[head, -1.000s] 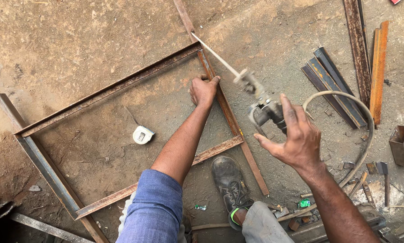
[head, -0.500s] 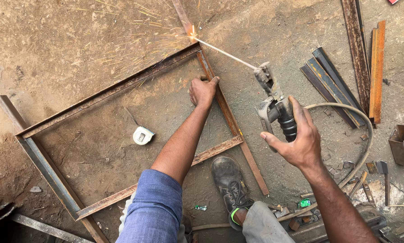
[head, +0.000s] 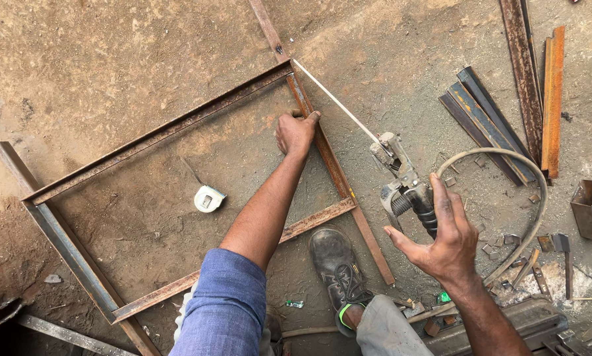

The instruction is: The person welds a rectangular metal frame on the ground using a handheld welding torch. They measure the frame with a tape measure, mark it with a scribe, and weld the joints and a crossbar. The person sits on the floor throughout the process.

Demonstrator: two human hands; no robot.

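Observation:
A rusty rectangular frame of steel angle bars lies flat on the dirt. My left hand presses down on the frame's right-hand bar, fingers curled over it. My right hand grips a welding electrode holder with a black handle. A thin white electrode rod sticks out of the holder, and its tip rests at the frame's top corner. A grey cable loops away from the holder.
A white tape measure lies inside the frame. My black boot stands on the ground by the frame's lower bar. Loose steel angles and flat bars lie at the right, with an open metal box and small offcuts.
Sparks flew at the corner half a second ago; now there are none. The electrode tip stays at the corner, and my right hand with the holder has shifted slightly lower.

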